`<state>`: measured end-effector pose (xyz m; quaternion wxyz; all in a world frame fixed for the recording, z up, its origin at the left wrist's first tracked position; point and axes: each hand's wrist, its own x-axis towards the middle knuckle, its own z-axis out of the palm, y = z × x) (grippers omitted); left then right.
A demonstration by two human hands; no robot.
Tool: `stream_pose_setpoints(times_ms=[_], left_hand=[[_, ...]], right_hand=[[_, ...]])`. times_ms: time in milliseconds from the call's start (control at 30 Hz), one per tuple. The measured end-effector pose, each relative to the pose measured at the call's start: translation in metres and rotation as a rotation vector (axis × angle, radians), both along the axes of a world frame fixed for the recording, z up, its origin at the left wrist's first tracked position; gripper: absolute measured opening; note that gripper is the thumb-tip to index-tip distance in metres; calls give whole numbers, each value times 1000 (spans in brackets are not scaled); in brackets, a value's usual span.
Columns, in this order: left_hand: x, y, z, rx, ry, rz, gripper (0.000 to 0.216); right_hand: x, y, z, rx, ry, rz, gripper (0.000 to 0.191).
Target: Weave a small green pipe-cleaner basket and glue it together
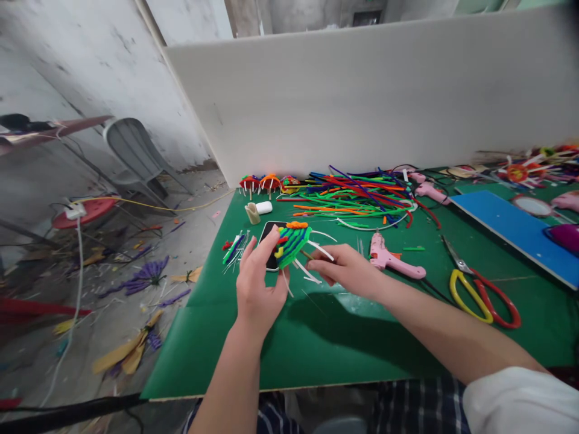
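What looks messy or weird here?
The floor left of the green table looks messy: a purple bundle and tan strips lie scattered there, which seems odd when the pile of colourful stems is up on the table.

The striped craft piece [294,246] looks fuzzy and matt, like the pipe cleaners [353,196]. The glue gun [392,261] is smooth plastic; the scissors [462,265] pair shiny metal blades with smooth plastic handles. The table [205,355] is smooth with a slight gloss; the blurred floor [192,223] seems rough, perhaps concrete.
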<state>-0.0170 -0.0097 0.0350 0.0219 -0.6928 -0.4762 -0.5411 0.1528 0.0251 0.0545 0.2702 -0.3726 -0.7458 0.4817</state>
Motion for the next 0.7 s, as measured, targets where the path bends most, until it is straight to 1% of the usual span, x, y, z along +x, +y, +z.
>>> stream_pose_setpoints(times_ms=[67, 133, 200, 233, 333, 400, 500, 567, 633, 700], left_hand=[[-4, 0, 2, -57, -24, -50, 54], [-9, -1, 3, -152, -83, -164, 59], [-14, -2, 4, -239, -167, -269, 65], [-16, -2, 5, -260, -216, -298, 66], [-22, -3, 6, -249, -347, -301, 64], [-23, -2, 6, -238, -377, -292, 62], [-21, -2, 8, -253, -303, -275, 60], [-17, -4, 11, -255, -229, -265, 60], [-11, -8, 15, -228, -172, -269, 58], [-3, -17, 22, -182, -128, -296, 57]], right_hand=[[-1, 2, -4, -127, 71, 62, 25], [-2, 4, -8, -217, 117, 114, 24], [-4, 7, -14, -269, 159, 129, 23], [-4, 8, -17, -282, 181, 119, 23], [-5, 10, -25, -287, 240, 68, 24], [-3, 8, -27, -281, 263, 31, 25], [3, -2, -31, -275, 294, -63, 26], [12, -13, -37, -285, 318, -139, 25], [23, -28, -47, -307, 364, -211, 24], [35, -45, -62, -329, 459, -285, 25]])
